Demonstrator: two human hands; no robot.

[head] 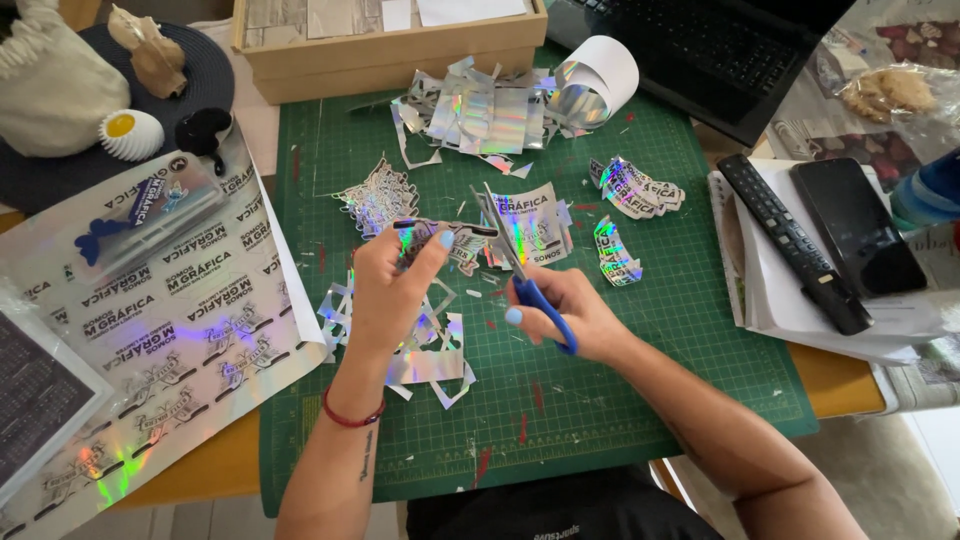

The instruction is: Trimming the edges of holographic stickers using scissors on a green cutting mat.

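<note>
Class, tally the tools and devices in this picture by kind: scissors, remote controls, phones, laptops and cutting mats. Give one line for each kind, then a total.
Scissors, blue-handled, in the right hand: 1
Remote control, black: 1
Phone, black: 1
Laptop, black: 1
Cutting mat, green: 1
Total: 5

A wooden table (pixel 840 380) under soft daylight — pale floor (pixel 930 440) showing past its right edge.
</note>
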